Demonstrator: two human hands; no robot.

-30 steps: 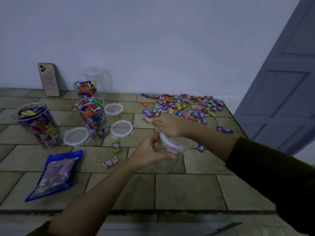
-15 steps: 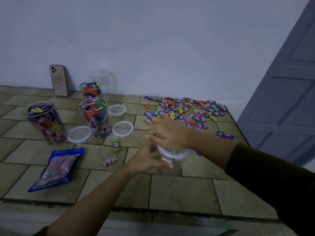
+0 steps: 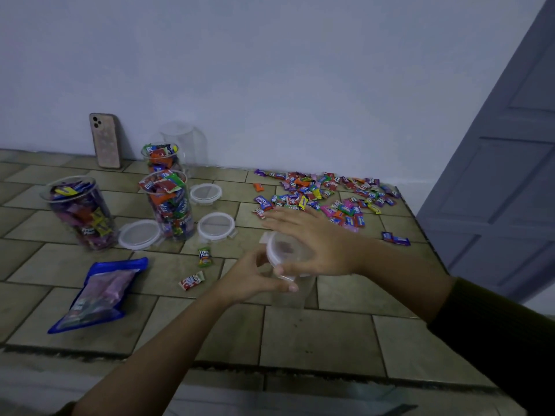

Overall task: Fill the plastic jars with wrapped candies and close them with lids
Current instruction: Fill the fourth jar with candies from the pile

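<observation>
A clear, empty plastic jar (image 3: 289,294) stands on the tiled counter (image 3: 318,340) near the middle. My left hand (image 3: 255,277) grips its upper wall from the left. A white-rimmed lid (image 3: 280,250) sits tilted at the jar's mouth. My right hand (image 3: 318,241) covers it, fingers spread over the top and thumb hooked at the near rim. A pile of wrapped candies (image 3: 324,193) lies behind my right hand. Three open jars filled with candies (image 3: 82,214) (image 3: 168,202) (image 3: 160,156) stand at the left.
Three loose lids (image 3: 138,234) (image 3: 216,225) (image 3: 205,193) lie around the filled jars. An empty jar (image 3: 184,142) stands by the wall, and a phone (image 3: 105,141) leans there. A blue candy bag (image 3: 96,295) and two stray candies (image 3: 204,257) (image 3: 191,280) lie at the front left. A door (image 3: 495,175) is to the right.
My right hand has gone from a curled grip on the lid to spread fingers, and the lid now sits tilted. My left hand keeps its hold on the jar.
</observation>
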